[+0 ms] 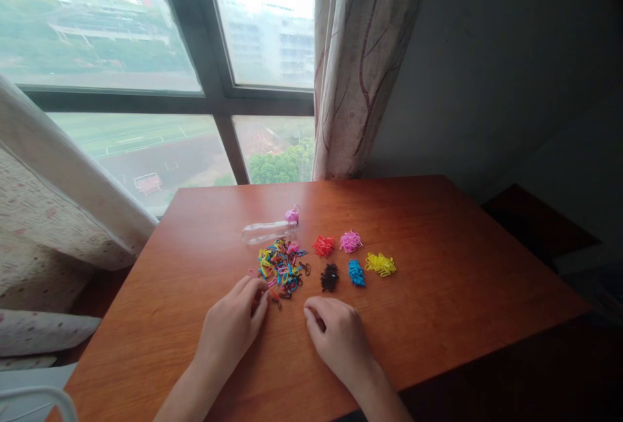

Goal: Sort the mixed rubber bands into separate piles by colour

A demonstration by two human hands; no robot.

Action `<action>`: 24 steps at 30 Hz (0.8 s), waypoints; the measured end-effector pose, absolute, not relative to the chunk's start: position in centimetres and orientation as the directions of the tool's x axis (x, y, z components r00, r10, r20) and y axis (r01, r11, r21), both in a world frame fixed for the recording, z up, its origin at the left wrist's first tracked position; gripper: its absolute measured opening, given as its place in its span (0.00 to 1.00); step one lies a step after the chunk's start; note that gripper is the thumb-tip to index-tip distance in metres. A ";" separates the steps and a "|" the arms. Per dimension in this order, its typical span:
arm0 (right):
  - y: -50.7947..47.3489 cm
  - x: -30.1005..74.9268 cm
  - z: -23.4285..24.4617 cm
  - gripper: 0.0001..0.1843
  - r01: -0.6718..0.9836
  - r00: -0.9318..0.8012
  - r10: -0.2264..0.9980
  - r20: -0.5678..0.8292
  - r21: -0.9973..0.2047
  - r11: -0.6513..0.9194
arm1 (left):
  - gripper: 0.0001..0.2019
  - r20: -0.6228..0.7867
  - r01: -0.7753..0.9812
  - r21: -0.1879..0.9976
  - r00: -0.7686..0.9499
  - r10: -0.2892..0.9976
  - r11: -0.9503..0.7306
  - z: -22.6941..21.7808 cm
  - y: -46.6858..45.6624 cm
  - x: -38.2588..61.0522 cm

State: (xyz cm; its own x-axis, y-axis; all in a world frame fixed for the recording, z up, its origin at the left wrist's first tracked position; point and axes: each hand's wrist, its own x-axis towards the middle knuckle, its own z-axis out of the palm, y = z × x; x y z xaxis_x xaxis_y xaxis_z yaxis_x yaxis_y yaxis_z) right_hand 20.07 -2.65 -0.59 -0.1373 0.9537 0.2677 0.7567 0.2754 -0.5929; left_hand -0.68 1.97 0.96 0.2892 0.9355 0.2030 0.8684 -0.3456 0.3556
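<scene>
A mixed heap of small coloured loops point(281, 265), possibly rubber bands, lies on the wooden table. My left hand point(238, 311) rests at the heap's near left edge, fingers curled and thumb close to the forefinger. My right hand point(338, 331) is just right of it, thumb and forefinger pinched together below the black pile point(329, 277). Whatever either hand pinches is too small or hidden. Sorted by colour, a red pile point(323, 246), a pink pile point(351, 241), a blue pile point(357, 273) and a yellow pile point(380, 265) lie to the right.
Behind the heap a clear plastic bottle point(265, 233) lies on its side, a pink cap point(293, 215) at its right end. The brown table point(462, 266) reaches towards a window point(272, 149) with curtains point(363, 71). A white curved frame point(43, 396) stands at the lower left.
</scene>
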 end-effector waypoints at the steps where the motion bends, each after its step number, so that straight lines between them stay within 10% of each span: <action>1: -2.7 20.1 -0.6 0.09 0.758 -0.137 0.953 0.271 -0.591 0.277 | 0.10 0.214 0.857 0.362 0.308 0.927 -0.368 1.0 2.0 -0.6; 24: -2.7 19.8 -0.3 0.08 0.779 -0.165 0.948 0.274 -0.553 0.295 | 0.08 0.186 0.768 0.441 0.430 0.884 -0.466 2.4 2.7 1.2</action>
State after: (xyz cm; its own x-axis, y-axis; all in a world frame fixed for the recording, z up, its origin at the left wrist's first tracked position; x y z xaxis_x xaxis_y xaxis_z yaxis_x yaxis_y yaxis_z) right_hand 19.78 -2.69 -0.28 -0.1646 0.9476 0.2738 0.7790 0.2951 -0.5532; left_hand 1.20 2.73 2.40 0.4297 0.8837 0.1856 0.7675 -0.4657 0.4405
